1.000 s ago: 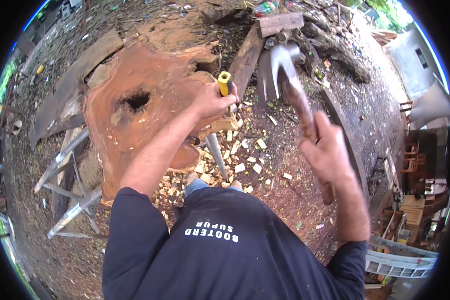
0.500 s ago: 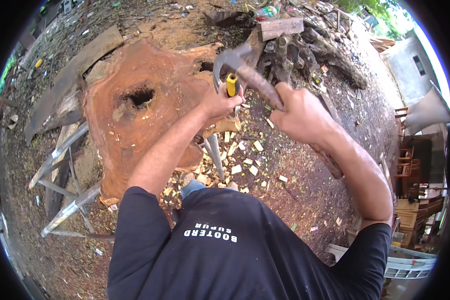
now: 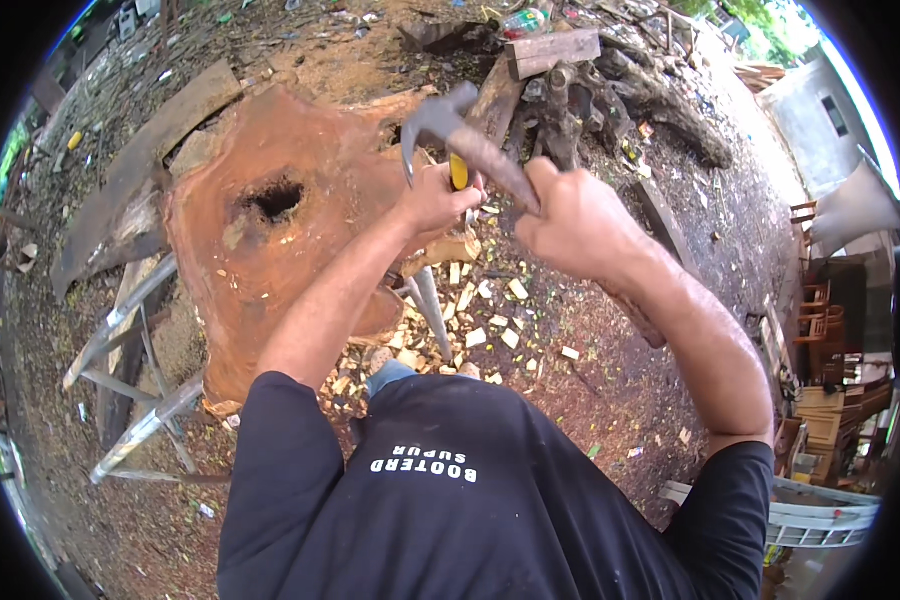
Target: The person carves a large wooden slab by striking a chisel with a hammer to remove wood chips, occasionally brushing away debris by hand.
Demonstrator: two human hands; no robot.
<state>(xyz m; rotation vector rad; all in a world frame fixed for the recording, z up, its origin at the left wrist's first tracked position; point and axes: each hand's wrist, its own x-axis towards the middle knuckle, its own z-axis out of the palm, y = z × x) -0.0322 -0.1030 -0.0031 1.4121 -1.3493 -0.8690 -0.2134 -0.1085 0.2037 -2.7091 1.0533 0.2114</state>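
A large reddish wood slab point(image 3: 245, 265) with a dark hole lies on metal trestle legs point(image 3: 125, 310). At its right edge my left hand point(image 3: 435, 203) is closed round a chisel point(image 3: 459, 170) with a yellow and black handle, held upright; its tip is hard to make out. My right hand point(image 3: 582, 225) grips the wooden handle of a claw hammer point(image 3: 435, 122), whose steel head is over the top of the chisel, partly hiding it. Whether they touch I cannot tell. Pale wood chips point(image 3: 510, 340) are scattered on the ground below.
Gnarled roots point(image 3: 670, 110) and a short timber block point(image 3: 553, 52) lie beyond my hands. A weathered plank point(image 3: 120, 190) is at the slab's left, another point(image 3: 667, 222) at the right. Wooden furniture point(image 3: 825, 420) and a pale ladder-like frame point(image 3: 820, 520) are at the far right.
The hammer has swung leftward from the right side to over the chisel, my right arm rising with it, then shifted slightly further left. My left hand stays at the slab's edge.
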